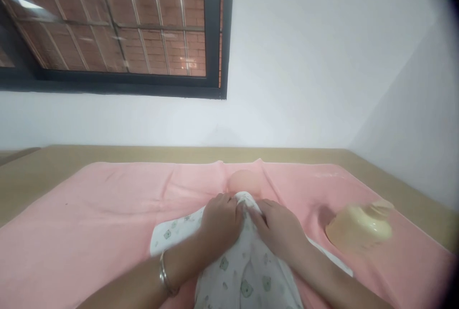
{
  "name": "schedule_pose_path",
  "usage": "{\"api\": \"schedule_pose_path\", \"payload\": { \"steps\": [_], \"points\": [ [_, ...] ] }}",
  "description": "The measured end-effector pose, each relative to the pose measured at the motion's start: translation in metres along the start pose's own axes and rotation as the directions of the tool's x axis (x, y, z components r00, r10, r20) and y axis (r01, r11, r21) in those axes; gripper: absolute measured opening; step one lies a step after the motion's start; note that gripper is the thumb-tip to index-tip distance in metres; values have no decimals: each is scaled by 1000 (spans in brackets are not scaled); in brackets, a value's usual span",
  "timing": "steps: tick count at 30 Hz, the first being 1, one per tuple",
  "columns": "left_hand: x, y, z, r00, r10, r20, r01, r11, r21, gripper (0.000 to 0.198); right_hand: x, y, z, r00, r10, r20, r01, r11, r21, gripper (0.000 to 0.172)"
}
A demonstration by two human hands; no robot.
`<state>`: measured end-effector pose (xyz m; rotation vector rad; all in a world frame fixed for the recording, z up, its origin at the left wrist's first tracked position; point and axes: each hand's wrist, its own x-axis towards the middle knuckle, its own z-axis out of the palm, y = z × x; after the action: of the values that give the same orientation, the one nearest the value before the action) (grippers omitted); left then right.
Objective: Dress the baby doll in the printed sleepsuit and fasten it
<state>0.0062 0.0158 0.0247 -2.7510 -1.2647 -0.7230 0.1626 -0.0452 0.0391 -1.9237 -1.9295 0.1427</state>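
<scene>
A small white garment with a green animal-like print lies in front of me, its two sides spread out like sleeves. My left hand, with a silver bangle at the wrist, is closed on the gathered cloth near its top. My right hand grips the same bunched edge from the other side, thumb inward. The two hands are almost touching over the cloth. Just beyond them a peach-coloured rounded shape shows on the pink sheet; its lower part is hidden and I cannot tell what it is.
A wrinkled pink sheet covers most of the wooden surface. To the right lies a glossy pale-yellow rounded object with a narrower end, blurred. Behind stand a white wall and a dark-framed window with bars outside.
</scene>
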Motion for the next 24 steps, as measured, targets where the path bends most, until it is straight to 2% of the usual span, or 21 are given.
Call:
{"api": "schedule_pose_path", "payload": {
  "steps": [3, 6, 10, 14, 16, 20, 22, 24],
  "points": [
    [0, -5, 2, 996, -80, 49, 82, 996, -41, 38, -2, 1, 5, 1000, -21, -20, 21, 1000, -8, 42],
    [0, -7, 3, 992, -111, 61, 115, 992, -60, 38, -4, 3, 11, 999, -26, -23, 24, 996, -86, 43],
    [-4, -3, 2, 995, -99, -4, 98, 990, -102, 31, -2, 7, 16, 1000, 5, -10, -7, 989, -151, 49],
    [-8, 0, 3, 994, -73, -79, 63, 990, -122, 25, 1, 9, 17, 998, 46, 31, -44, 997, -65, 50],
    [-8, -2, 4, 991, -114, -73, 104, 987, -125, 25, 1, 7, 18, 999, 42, 25, -40, 997, -71, 47],
    [-6, -8, 11, 983, -185, -19, 181, 975, -130, 26, -4, 0, 20, 998, -48, -34, 44, 991, -130, 31],
    [-7, -10, 14, 985, -172, -32, 167, 979, -119, 25, -4, -1, 20, 997, -60, -46, 54, 990, -126, 28],
    [-9, -10, 16, 989, -133, -62, 126, 986, -110, 23, -2, 0, 19, 999, -16, -43, 11, 993, -115, 32]
  ]
}}
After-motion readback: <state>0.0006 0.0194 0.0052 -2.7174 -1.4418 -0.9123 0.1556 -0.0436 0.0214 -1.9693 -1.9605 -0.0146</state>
